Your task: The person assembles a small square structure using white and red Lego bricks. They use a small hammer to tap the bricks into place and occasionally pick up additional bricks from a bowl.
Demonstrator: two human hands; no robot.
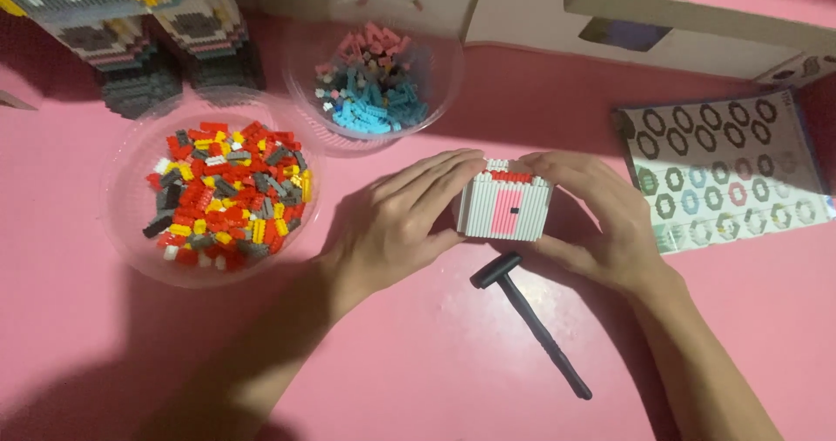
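A small white brick-built house (506, 208) with a pink door and a red strip along its top stands on the pink table (418, 354). My left hand (396, 223) presses against its left side, fingers stretched over the top edge. My right hand (592, 219) cups its right side and top. Both hands hold the model between them. A small black hammer-shaped tool (529, 319) lies on the table just below the house, head near the model, handle pointing toward the lower right.
A clear bowl (131, 232) of red, yellow, grey and white mini bricks sits at left. A second clear bowl (435, 93) with blue, pink and dark bricks is behind. A patterned sheet (727, 175) lies at right, cardboard boxes (697, 23) at back, a large brick model (139, 32) top left.
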